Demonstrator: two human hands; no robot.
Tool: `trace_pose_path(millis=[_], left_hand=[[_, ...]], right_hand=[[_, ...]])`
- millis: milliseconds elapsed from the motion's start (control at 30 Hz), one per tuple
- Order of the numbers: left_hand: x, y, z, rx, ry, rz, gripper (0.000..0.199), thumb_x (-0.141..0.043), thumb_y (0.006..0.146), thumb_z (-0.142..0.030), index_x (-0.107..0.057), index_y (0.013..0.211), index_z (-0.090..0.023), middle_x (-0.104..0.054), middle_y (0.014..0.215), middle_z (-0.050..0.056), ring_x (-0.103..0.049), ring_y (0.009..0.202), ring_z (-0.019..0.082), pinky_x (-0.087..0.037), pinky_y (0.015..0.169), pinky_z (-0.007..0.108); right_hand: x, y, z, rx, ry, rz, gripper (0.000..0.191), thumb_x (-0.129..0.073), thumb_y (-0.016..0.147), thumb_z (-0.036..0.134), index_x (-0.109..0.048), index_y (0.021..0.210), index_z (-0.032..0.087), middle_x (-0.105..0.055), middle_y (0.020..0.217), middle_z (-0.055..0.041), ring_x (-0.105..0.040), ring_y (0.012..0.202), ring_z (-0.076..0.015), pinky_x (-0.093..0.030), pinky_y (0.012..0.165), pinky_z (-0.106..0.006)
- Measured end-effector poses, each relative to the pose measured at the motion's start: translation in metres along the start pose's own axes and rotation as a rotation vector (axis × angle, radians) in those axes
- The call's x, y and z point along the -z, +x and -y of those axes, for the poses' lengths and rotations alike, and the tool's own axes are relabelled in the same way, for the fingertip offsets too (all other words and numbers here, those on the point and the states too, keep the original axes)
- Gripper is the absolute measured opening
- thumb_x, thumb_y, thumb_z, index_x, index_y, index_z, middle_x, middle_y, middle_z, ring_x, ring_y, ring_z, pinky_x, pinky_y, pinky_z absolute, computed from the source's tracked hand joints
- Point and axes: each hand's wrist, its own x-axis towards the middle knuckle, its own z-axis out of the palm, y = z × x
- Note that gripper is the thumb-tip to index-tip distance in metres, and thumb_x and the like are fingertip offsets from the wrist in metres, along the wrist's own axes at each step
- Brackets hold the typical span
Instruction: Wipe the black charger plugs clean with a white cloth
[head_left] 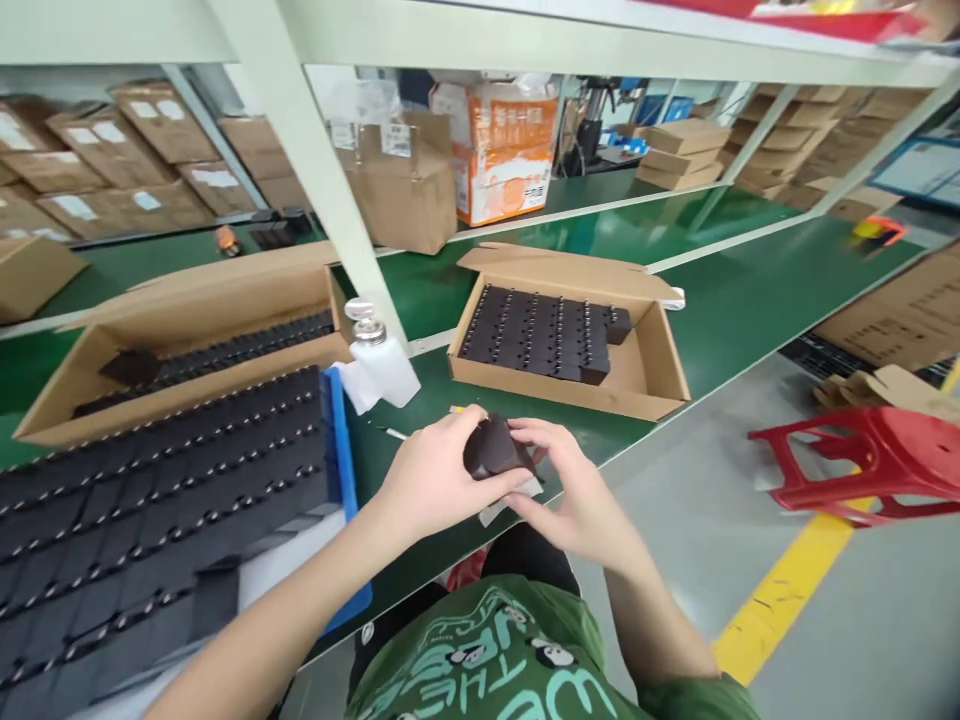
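My left hand [435, 470] is closed around a small black block-shaped part [493, 447], held just above the front edge of the green bench. From the other side my right hand [574, 490] grips the same part with its thumb and fingers. A piece of white wipe [493, 512] shows beneath the part and by the right fingers; how it is held I cannot tell. Beyond my hands lies an open cardboard box [570, 392] with rows of similar black parts [525, 330]. A white pump bottle [386, 365] stands to the left, with crumpled white tissue [360, 385] against it.
At left, a blue tray [346, 450] carries many black parts in rows, and another open carton [45, 410] lies behind it. A pale post [315, 150] rises from the bench [420, 290]. A red stool [892, 455] stands on the floor at right.
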Motion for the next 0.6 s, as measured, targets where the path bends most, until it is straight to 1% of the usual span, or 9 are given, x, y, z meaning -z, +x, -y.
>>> trace_pose_path(millis=[67,100,200,267,333,400,467,533,600], left_hand=[[-0.005,0.025,-0.019,-0.076,0.044,0.097,0.046,-0.07,0.075,-0.064,-0.056,0.095,-0.024,-0.071,0.09,0.003,-0.069,0.083,0.028,-0.047,0.064,0.035],[-0.008,0.039,-0.031,-0.129,0.062,0.124,0.048,-0.069,0.074,-0.066,-0.056,0.094,-0.024,-0.071,0.091,0.004,-0.069,0.083,0.029,-0.046,0.063,0.035],[-0.022,0.091,-0.079,-0.263,0.046,0.13,0.054,-0.066,0.075,-0.07,-0.057,0.1,-0.023,-0.073,0.1,0.007,-0.07,0.091,0.031,-0.047,0.066,0.035],[-0.037,0.13,-0.113,-0.255,0.005,0.119,0.059,-0.064,0.077,-0.073,-0.058,0.105,-0.022,-0.073,0.106,0.008,-0.07,0.096,0.031,-0.05,0.069,0.035],[-0.057,0.168,-0.143,-0.231,-0.005,0.1,0.061,-0.059,0.082,-0.073,-0.057,0.112,-0.021,-0.072,0.112,0.01,-0.07,0.1,0.03,-0.052,0.074,0.036],[-0.078,0.201,-0.165,-0.179,0.007,0.074,0.058,-0.058,0.089,-0.065,-0.056,0.12,-0.016,-0.07,0.116,0.013,-0.069,0.102,0.029,-0.055,0.081,0.038],[-0.099,0.227,-0.176,-0.115,0.026,0.06,0.05,-0.058,0.095,-0.053,-0.056,0.127,-0.014,-0.068,0.118,0.013,-0.068,0.102,0.025,-0.056,0.087,0.041],[-0.117,0.243,-0.179,-0.054,0.045,0.046,0.042,-0.059,0.098,-0.045,-0.058,0.128,-0.015,-0.065,0.121,0.011,-0.067,0.104,0.023,-0.057,0.091,0.044],[-0.132,0.251,-0.177,-0.007,0.062,0.026,0.039,-0.061,0.098,-0.04,-0.059,0.128,-0.016,-0.063,0.126,0.011,-0.065,0.108,0.023,-0.057,0.093,0.045]], right_hand=[[0.027,0.0,-0.016,-0.101,0.063,0.001,0.062,-0.073,0.087,0.032,-0.041,0.139,0.032,-0.057,0.138,-0.0083,-0.063,0.113,-0.0231,-0.06,0.091,-0.041],[0.045,0.0,-0.025,-0.135,0.056,0.005,0.065,-0.074,0.085,0.033,-0.04,0.141,0.032,-0.058,0.137,-0.0083,-0.063,0.111,-0.0231,-0.06,0.09,-0.041],[0.107,0.001,-0.047,-0.186,-0.079,-0.07,0.066,-0.072,0.087,0.038,-0.041,0.145,0.031,-0.057,0.14,-0.0082,-0.061,0.12,-0.0252,-0.055,0.102,-0.046],[0.147,0.004,-0.062,-0.223,-0.206,-0.161,0.07,-0.072,0.086,0.044,-0.04,0.147,0.031,-0.054,0.144,-0.0088,-0.057,0.127,-0.0281,-0.051,0.108,-0.049],[0.177,0.013,-0.081,-0.254,-0.365,-0.168,0.087,-0.076,0.08,0.052,-0.032,0.153,0.029,-0.048,0.15,-0.0119,-0.05,0.136,-0.0334,-0.046,0.112,-0.054],[0.194,0.026,-0.105,-0.296,-0.555,-0.063,0.108,-0.08,0.074,0.055,-0.019,0.159,0.025,-0.04,0.155,-0.0171,-0.041,0.143,-0.039,-0.041,0.114,-0.058],[0.198,0.042,-0.131,-0.355,-0.7,0.036,0.122,-0.083,0.069,0.056,-0.012,0.161,0.016,-0.037,0.155,-0.0248,-0.038,0.143,-0.0445,-0.041,0.111,-0.06],[0.193,0.057,-0.157,-0.406,-0.775,0.068,0.126,-0.084,0.067,0.056,-0.014,0.159,0.006,-0.041,0.148,-0.032,-0.044,0.136,-0.0477,-0.045,0.105,-0.059],[0.185,0.067,-0.178,-0.422,-0.83,0.077,0.12,-0.082,0.07,0.058,-0.021,0.156,0.001,-0.047,0.141,-0.0338,-0.05,0.129,-0.0463,-0.047,0.102,-0.056]])
